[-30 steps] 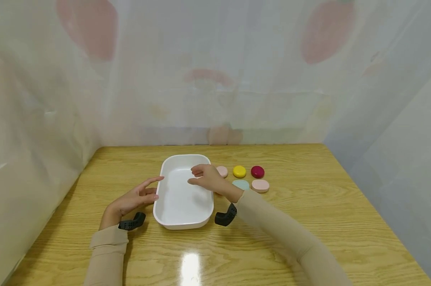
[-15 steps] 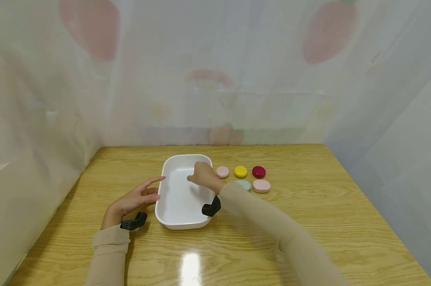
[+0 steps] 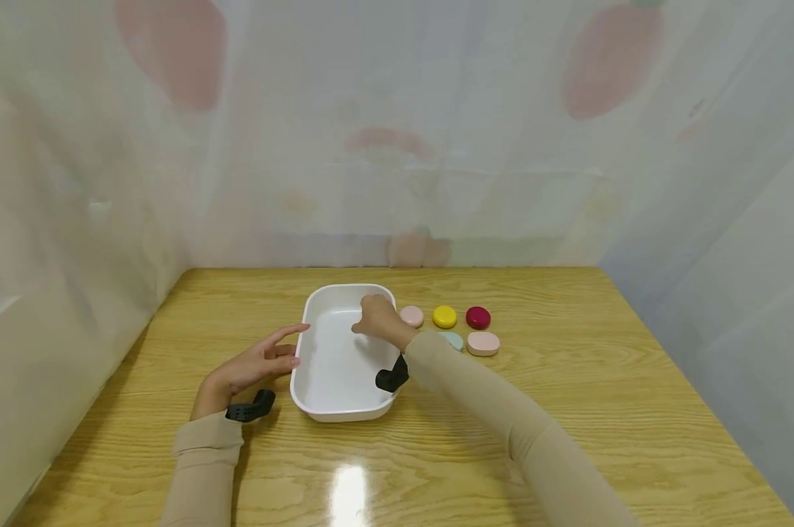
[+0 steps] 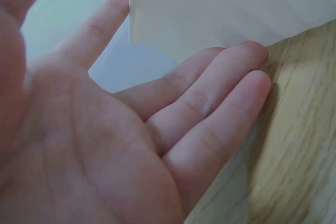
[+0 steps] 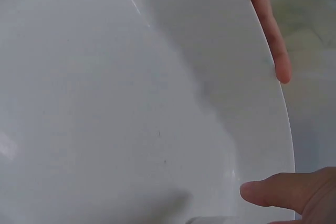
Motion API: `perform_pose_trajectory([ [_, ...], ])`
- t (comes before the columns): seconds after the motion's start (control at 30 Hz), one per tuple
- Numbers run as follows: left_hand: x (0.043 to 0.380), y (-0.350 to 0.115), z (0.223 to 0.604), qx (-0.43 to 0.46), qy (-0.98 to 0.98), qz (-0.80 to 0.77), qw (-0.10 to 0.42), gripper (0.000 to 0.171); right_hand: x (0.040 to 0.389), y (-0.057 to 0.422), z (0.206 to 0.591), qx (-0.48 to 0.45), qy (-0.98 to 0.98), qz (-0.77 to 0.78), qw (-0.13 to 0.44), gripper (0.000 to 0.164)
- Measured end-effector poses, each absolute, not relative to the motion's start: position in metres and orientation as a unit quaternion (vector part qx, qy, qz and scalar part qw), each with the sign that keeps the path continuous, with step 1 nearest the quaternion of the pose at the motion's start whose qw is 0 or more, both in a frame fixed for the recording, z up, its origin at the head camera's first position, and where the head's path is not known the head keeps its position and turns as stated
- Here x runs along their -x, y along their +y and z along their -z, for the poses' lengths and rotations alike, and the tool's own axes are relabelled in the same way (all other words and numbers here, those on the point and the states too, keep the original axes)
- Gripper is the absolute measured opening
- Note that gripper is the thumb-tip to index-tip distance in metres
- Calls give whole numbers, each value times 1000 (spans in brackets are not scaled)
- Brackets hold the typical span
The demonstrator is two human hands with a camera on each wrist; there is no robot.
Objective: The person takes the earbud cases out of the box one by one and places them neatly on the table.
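My left hand rests at the left side of a white tray, its forefinger on the rim and the other fingers against the outer wall. In the left wrist view its palm faces up, with fingers nearly straight. My right hand reaches down inside the tray's far right corner, its knuckles up. The right wrist view shows its thumb over the tray, beside a small white rounded piece mostly cut off by the frame's lower edge. The right fingertips are hidden in the head view.
Right of the tray lie a pale pink disc, a yellow disc, a dark red disc, a pink oval and a light blue piece partly behind the right sleeve. All are on the wooden table.
My right hand has gone down into the tray's far right corner, its fingers turning out of sight under the knuckles. My left hand stays at the tray's left side.
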State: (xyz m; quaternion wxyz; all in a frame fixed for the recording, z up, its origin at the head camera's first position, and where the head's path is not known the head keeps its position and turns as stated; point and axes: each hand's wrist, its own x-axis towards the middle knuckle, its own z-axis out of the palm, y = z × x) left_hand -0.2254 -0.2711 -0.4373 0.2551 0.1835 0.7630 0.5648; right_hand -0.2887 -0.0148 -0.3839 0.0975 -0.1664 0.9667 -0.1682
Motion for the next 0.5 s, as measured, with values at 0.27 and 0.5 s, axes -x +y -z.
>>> perform_pose_trajectory([
  [0.27,226,-270,439,-180,762,-567,255,70,299,-13,396,183,969,146,77,38],
  [0.5,227,-265,442,-185,755,-573,260,69,296,-14,398,185,978,45,88,12],
])
